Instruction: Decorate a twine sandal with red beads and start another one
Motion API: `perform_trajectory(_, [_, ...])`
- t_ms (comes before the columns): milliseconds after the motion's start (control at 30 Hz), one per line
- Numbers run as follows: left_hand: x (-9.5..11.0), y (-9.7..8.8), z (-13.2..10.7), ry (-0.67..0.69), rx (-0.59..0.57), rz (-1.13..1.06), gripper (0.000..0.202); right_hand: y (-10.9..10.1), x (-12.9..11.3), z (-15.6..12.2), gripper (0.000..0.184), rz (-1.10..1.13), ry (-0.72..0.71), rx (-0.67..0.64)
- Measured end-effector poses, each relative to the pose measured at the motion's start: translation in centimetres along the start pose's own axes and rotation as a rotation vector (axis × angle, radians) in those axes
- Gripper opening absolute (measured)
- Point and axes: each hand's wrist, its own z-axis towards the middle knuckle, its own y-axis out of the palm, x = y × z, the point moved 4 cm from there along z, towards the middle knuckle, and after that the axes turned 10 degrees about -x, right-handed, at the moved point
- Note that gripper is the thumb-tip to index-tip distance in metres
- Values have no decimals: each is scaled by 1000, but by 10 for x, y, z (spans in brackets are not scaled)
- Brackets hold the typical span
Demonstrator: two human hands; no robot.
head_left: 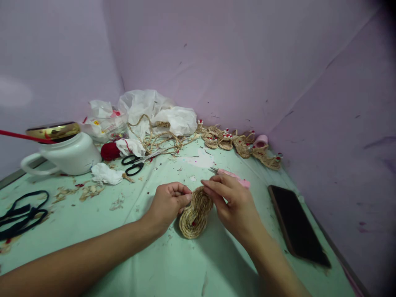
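Note:
A small slipper sole [197, 216], braided from straw cord in a figure-eight shape, is held tilted above the table between my hands. A red speck shows on its lower, rounder end. My left hand [169, 203] is closed, thumb and curled fingers pinching at the sole's upper left edge. At the upper right edge, my right hand [232, 199] has its thumb and fingers brought together on the braid. Whether a fine thread runs between the fingertips is too small to tell. Just beyond my right hand lies a pink-handled pointed tool [232, 176], partly covered by it.
Black-handled scissors [133, 165], red yarn [110, 151], straw cord [161, 142] and plastic bags [148, 107] lie at the back. Several small straw slippers [243, 146] line the right wall. A white mug [74, 154] stands left, black straps [24, 214] nearer, a phone [298, 225] right.

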Motion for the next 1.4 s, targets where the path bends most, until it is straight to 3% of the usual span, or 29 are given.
perform_trajectory(500, [-3, -3, 2, 21, 6, -92, 15, 15, -18, -16, 26, -166, -8, -30])
perform_trajectory(667, [-3, -2, 2, 31, -24, -93, 14, 12, -7, -16, 18, 60, 80, 25])
perform_trajectory(800, [-5, -2, 3, 34, -43, -95, 16, 11, 2, -18, 6, 143, 238, 128])
perform_trajectory(900, [-5, -3, 4, 45, -59, -98, 16, 16, 7, -19, 8, 287, 345, 80])
perform_trajectory(1033, [-5, -3, 6, 56, -127, -119, 15, 19, 7, -19, 7, 423, 331, 49])
perform_trajectory(1400, [-5, -3, 9, -1, -168, -69, 24, 21, 7, -19, 8, 420, 323, 78])
